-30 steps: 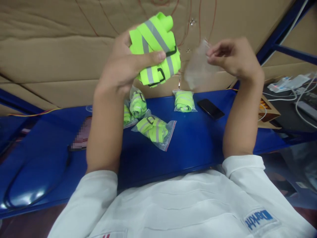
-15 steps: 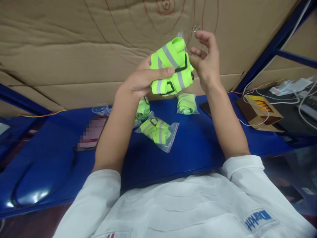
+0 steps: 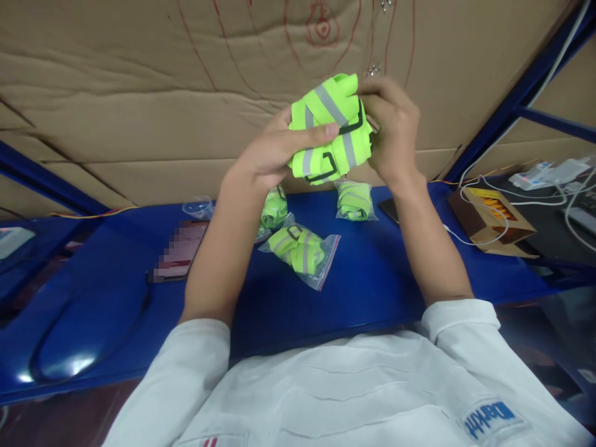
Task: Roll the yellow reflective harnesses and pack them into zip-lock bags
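A folded neon-yellow reflective strap bundle [image 3: 331, 127] with grey stripes and black buckles is held up in front of me, above the blue table [image 3: 372, 273]. My left hand [image 3: 274, 149] grips it from the left, thumb laid across its front. Closed against the bundle's right side is my right hand [image 3: 388, 127]; the clear bag it held earlier is hidden behind the bundle, with only a sliver showing. On the table below lie bagged strap bundles: one in the middle [image 3: 302, 249], one behind my left forearm [image 3: 274, 208], one further right [image 3: 354, 200].
Brown cardboard [image 3: 139, 93] with red scribbles forms the back wall. A dark phone [image 3: 388, 210] lies beside my right forearm. A small cardboard box [image 3: 488, 223] and white cables [image 3: 549, 180] sit at the right. A pixelated flat item [image 3: 179, 251] and a black cord [image 3: 93, 347] lie left.
My right hand brought the clear bag from the right to the bundle and closed against its right side. The bundle moved slightly right and the view tilted.
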Motion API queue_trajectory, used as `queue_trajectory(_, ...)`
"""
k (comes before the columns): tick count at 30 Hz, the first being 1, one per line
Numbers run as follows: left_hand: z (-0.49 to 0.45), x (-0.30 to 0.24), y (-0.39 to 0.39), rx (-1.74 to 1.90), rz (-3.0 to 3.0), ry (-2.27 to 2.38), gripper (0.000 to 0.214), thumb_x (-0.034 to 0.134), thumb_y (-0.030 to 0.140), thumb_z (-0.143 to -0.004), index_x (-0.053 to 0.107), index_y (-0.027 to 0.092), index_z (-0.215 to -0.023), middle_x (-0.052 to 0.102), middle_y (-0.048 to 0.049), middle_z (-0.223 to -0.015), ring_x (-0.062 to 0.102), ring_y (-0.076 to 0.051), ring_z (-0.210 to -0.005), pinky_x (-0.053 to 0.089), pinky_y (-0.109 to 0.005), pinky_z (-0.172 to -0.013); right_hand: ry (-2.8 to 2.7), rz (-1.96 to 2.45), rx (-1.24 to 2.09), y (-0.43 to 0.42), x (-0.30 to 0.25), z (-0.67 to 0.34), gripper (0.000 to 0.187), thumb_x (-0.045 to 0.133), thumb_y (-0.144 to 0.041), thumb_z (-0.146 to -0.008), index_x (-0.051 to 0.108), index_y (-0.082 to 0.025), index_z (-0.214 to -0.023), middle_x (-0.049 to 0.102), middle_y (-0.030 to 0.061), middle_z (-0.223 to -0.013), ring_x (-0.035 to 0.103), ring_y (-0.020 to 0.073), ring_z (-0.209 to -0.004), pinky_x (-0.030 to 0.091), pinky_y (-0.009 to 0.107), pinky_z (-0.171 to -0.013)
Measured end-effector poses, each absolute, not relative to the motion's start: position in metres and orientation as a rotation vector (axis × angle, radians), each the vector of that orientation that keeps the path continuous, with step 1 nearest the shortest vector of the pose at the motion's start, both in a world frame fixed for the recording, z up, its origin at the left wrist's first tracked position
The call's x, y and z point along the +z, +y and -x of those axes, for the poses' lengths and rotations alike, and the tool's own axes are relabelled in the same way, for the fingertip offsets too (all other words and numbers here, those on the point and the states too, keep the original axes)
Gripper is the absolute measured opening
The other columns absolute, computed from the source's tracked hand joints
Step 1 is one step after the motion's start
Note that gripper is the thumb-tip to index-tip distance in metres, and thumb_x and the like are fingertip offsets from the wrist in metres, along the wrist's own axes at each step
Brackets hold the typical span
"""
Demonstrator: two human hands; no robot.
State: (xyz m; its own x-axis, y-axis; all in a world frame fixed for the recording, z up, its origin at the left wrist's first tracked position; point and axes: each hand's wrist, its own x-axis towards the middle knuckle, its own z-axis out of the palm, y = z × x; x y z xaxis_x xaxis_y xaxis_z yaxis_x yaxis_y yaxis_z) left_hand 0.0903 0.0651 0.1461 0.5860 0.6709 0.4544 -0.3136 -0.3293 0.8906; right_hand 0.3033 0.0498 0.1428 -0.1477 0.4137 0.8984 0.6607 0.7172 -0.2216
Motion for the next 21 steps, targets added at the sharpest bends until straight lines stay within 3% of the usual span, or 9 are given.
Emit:
queue_trajectory(4,-0.093,0.144,0.063,1.001,-1.66,0.33,0.044,0.095,0.023,-0.074,0.077,0.024,-0.114,0.078,-0.0035,-0.118,0.074,-0.031,-0.118,0.065,-0.041,-0.099,-1.636,0.841,-0.368,0.036,0.156,-0.309,0.014,0.064,-0.016,-0.097,0.076,-0.024,-0.097,0.072,0.0018,-0.11,0.068,0.0163,-0.105,0.058,0.031,-0.09)
queue_trajectory(9,-0.105,0.132,0.072,1.045,-1.65,0.48,0.046,0.098,0.023,-0.069,0.073,0.02,-0.108,0.077,-0.0082,-0.111,0.076,-0.032,-0.107,0.064,-0.04,-0.088,-1.706,0.875,-0.306,0.023,0.159,-0.301,0.011,0.062,-0.02,-0.098,0.068,-0.029,-0.098,0.071,-0.001,-0.102,0.069,0.0176,-0.091,0.057,0.033,-0.078)
queue_trajectory(13,-0.108,0.127,0.082,1.213,-1.498,0.49,0.052,0.099,0.02,-0.063,0.067,0.024,-0.104,0.077,-0.0009,-0.103,0.073,-0.028,-0.107,0.062,-0.041,-0.09,-1.75,0.894,-0.372,0.018,0.158,-0.288,0.011,0.057,-0.029,-0.103,0.064,-0.034,-0.097,0.069,-0.0006,-0.104,0.067,0.0186,-0.099,0.059,0.033,-0.086)
queue_trajectory(17,-0.105,0.127,0.09,1.162,-1.541,0.243,0.047,0.097,0.029,-0.072,0.073,0.032,-0.112,0.077,0.0073,-0.112,0.067,-0.025,-0.115,0.058,-0.04,-0.102,-1.774,0.909,-0.283,0.017,0.16,-0.29,0.008,0.059,-0.027,-0.103,0.065,-0.028,-0.098,0.069,0.0003,-0.107,0.068,0.0159,-0.102,0.059,0.028,-0.087)
queue_trajectory(21,-0.103,0.126,0.094,1.164,-1.554,0.264,0.04,0.093,0.035,-0.075,0.076,0.028,-0.111,0.078,0.002,-0.117,0.071,-0.028,-0.115,0.059,-0.045,-0.106,-1.885,0.77,-0.131,0.014,0.165,-0.302,0.009,0.063,-0.034,-0.103,0.071,-0.028,-0.104,0.069,0.0013,-0.106,0.067,0.0163,-0.1,0.058,0.028,-0.086)
